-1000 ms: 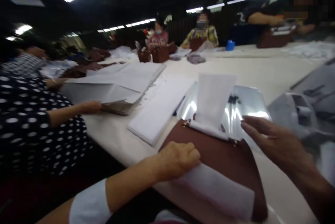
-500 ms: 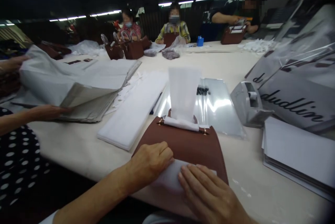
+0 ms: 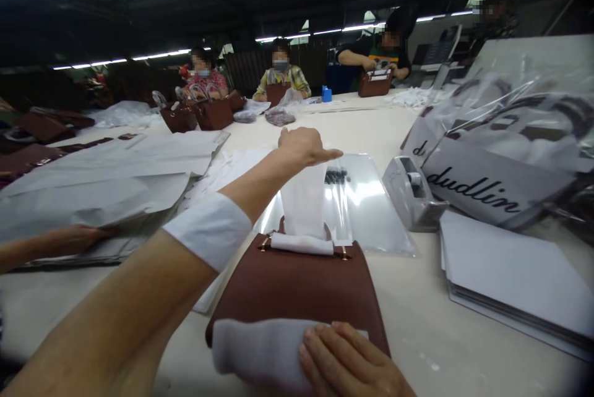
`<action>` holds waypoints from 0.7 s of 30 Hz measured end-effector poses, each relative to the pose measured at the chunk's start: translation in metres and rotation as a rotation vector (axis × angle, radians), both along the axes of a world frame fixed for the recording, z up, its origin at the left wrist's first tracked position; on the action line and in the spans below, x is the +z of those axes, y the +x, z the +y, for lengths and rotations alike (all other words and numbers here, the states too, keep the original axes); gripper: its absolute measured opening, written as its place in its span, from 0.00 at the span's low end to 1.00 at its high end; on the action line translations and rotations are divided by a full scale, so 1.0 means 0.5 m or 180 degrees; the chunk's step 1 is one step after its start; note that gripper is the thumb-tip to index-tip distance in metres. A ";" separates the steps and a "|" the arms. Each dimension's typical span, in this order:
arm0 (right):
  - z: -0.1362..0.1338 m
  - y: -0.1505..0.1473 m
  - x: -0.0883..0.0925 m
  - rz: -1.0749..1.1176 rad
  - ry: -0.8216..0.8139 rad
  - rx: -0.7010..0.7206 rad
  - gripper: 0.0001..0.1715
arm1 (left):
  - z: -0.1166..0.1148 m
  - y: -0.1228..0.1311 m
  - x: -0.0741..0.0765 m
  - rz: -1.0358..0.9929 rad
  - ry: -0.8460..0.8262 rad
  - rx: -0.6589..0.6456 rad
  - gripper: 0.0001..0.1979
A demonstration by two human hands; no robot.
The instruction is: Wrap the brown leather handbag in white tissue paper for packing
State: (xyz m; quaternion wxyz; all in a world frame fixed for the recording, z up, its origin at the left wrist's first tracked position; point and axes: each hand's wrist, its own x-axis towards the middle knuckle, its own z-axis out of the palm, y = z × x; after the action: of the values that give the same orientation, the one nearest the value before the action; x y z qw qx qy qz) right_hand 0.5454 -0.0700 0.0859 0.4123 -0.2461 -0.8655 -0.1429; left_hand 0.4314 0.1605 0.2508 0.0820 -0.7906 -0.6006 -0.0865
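A brown handbag (image 3: 297,286) lies on the table with its handle end away from me. Around its handle is a white wrap (image 3: 301,243), and a translucent white sheet (image 3: 304,199) extends beyond it. My left hand (image 3: 301,145) reaches far forward over that sheet, thumb stretched out sideways; its other fingers are partly hidden. My right hand (image 3: 352,360) lies flat, fingers extended, on a folded white sheet (image 3: 260,347) that covers the near end of the bag.
A tape dispenser (image 3: 413,193) stands right of clear plastic sheets (image 3: 371,199). Plastic-wrapped bags (image 3: 492,180) and stacked white boards (image 3: 505,273) occupy the right. At left, a co-worker's hand (image 3: 83,238) touches large grey paper sheets (image 3: 116,193). Several co-workers and brown bags (image 3: 213,114) are across the table.
My left hand has left the near end of the bag and stretched forward past the handle. My right hand stays on the folded sheet. The camera view has shifted.
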 end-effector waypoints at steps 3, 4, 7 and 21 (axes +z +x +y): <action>0.002 0.000 0.000 0.0029 0.0040 0.0012 0.21 | 0.001 0.024 -0.008 0.0012 -0.0174 -0.0005 0.16; 0.003 0.001 0.000 0.0013 0.0034 0.0026 0.21 | -0.016 0.020 -0.013 -0.0009 -0.0138 -0.0167 0.14; 0.006 0.005 -0.003 0.0012 -0.0031 0.0073 0.21 | -0.105 -0.015 -0.029 -0.0313 -0.0030 -0.1012 0.13; -0.013 0.002 -0.001 0.0302 -0.0995 0.0378 0.18 | -0.434 -0.095 -0.211 -0.0827 0.0447 -0.2352 0.09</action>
State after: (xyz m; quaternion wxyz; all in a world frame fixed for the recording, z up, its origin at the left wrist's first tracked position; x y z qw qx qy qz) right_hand 0.5462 -0.0765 0.0854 0.4171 -0.2620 -0.8697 0.0298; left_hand 0.3837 -0.0564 0.1452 0.0227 -0.9284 -0.2736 -0.2503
